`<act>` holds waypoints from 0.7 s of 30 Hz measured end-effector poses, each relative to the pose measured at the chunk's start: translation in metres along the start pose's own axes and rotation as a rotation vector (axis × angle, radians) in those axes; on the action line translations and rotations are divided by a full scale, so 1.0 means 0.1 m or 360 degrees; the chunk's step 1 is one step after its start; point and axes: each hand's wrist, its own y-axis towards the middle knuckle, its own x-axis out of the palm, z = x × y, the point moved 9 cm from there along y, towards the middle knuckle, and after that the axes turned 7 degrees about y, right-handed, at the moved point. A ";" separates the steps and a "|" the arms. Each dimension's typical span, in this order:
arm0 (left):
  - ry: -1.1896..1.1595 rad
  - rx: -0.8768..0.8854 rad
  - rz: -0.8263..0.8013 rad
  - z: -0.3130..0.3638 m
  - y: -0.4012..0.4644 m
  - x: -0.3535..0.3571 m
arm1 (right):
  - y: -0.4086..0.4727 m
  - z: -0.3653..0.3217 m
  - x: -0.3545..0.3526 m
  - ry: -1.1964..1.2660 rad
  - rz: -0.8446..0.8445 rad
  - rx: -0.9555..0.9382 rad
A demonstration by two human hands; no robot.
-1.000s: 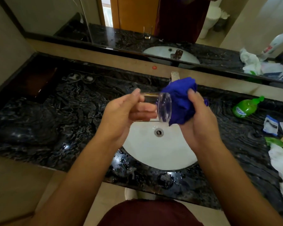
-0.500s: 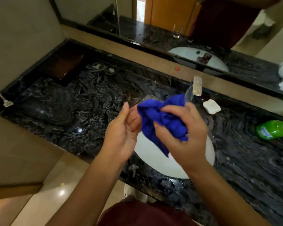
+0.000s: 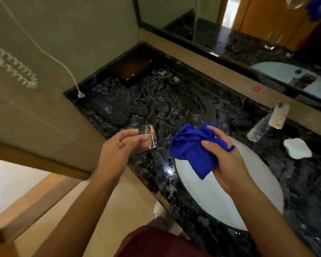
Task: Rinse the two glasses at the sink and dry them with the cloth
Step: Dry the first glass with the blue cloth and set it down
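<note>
The drinking glass (image 3: 145, 137) now lies on its side in the left hand (image 3: 119, 151), fingers (image 3: 135, 140) curled round it, over the dark marble desk (image 3: 156, 104) left of the sink (image 3: 220, 182). Half a second ago it was tucked against the blue cloth (image 3: 191, 147); now the two are apart. The right hand (image 3: 224, 162) holds the bunched cloth above the basin, its fingers pinching the folds. The tap (image 3: 274, 119) and a white soap dish (image 3: 297, 148) sit beyond.
</note>
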 end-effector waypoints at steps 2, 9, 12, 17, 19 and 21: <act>0.0305 0.0112 -0.0010 -0.01 0.03 -0.19 | 0.06 0.12 0.02 -0.0178 -0.0009 0.0007; 0.1388 0.0396 -0.0201 -0.13 0.52 -0.64 | 0.28 0.40 0.18 -0.0648 0.0086 -0.0109; 0.1666 0.0507 -0.0221 -0.19 0.82 -0.77 | 0.40 0.45 0.24 -0.0840 0.0151 -0.0217; 0.1786 0.0728 -0.0242 -0.34 1.39 -1.00 | 0.59 0.54 0.42 -0.1112 0.0205 -0.0367; 0.1879 0.0811 -0.0281 -0.43 1.61 -1.02 | 0.67 0.62 0.47 -0.1081 0.0211 -0.0356; 0.1964 0.0836 -0.0340 -0.56 1.82 -1.02 | 0.75 0.70 0.51 -0.1047 0.0228 -0.0323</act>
